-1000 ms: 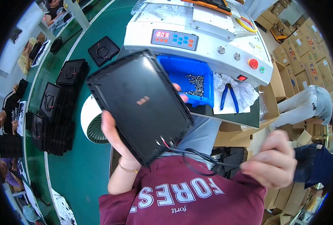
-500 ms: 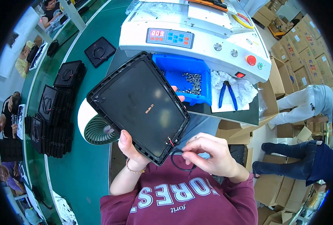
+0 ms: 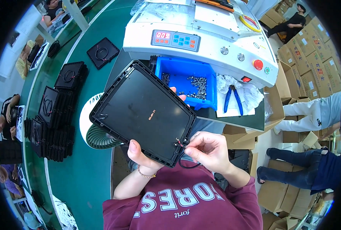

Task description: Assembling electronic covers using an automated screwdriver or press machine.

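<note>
My left hand (image 3: 142, 156) grips a flat black plastic panel (image 3: 145, 111) with a raised, ribbed rim. Its thumb lies on the near rim, and fingertips show past the far side. The panel is tilted in front of my chest, bare inside except for a small orange print. At its near right corner, thin red and pale wire ends stick out of a black cable (image 3: 187, 166). My right hand (image 3: 208, 151) pinches this cable between thumb and fingers close to that corner, and the rest of it curves down beneath the hand.
Behind the panel stands a blue bin (image 3: 185, 69) of small metal nuts, beside blue-handled cutters (image 3: 233, 100) on white paper. A white machine (image 3: 212, 36) is beyond. Left are a white fan (image 3: 97, 130) and stacked black panels (image 3: 53, 119). Cardboard boxes (image 3: 279, 191) and people are right.
My right hand has moved up and left toward the panel's corner, bringing the cable against it. The panel has shifted slightly lower, still in my left hand.
</note>
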Available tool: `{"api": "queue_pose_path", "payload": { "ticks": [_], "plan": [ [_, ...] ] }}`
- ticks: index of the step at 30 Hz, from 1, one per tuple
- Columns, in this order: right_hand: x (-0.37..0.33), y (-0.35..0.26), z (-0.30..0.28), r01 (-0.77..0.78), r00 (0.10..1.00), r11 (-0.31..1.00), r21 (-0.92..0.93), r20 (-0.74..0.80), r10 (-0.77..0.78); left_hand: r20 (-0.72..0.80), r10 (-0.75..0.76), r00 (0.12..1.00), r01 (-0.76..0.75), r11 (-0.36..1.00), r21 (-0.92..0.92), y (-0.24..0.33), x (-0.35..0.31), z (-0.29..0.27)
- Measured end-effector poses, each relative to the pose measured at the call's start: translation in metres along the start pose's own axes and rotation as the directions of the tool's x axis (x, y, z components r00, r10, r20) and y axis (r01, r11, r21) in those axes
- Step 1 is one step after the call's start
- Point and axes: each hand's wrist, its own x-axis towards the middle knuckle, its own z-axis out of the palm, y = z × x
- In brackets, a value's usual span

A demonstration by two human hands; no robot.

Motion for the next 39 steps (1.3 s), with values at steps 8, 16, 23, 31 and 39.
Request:
{"api": "queue_pose_path", "payload": {
  "ticks": [8,16,23,31,39],
  "plan": [
    [0.004,0.002,-0.007,-0.235,0.972,0.957,0.169,0.028,0.234,0.005,0.040,0.999,-0.039,0.998,-0.042,-0.006,-0.003,-0.001],
    [0.008,0.021,-0.005,-0.060,0.998,0.960,0.274,0.042,0.051,0.002,0.022,1.000,-0.022,0.999,-0.048,-0.007,-0.006,0.003],
    [0.014,0.028,0.011,-0.033,0.998,0.866,0.498,-0.023,0.051,0.034,-0.004,0.999,0.005,1.000,-0.010,0.001,-0.008,0.007],
    [0.027,0.019,0.033,-0.057,0.998,0.903,0.426,0.006,0.060,-0.098,0.011,0.995,-0.019,0.997,-0.081,0.022,-0.023,0.003],
    [0.045,0.018,0.051,-0.030,0.926,0.938,0.344,0.364,-0.104,-0.406,0.514,0.756,-0.548,0.836,0.037,0.116,-0.089,-0.022]
  ]
}}
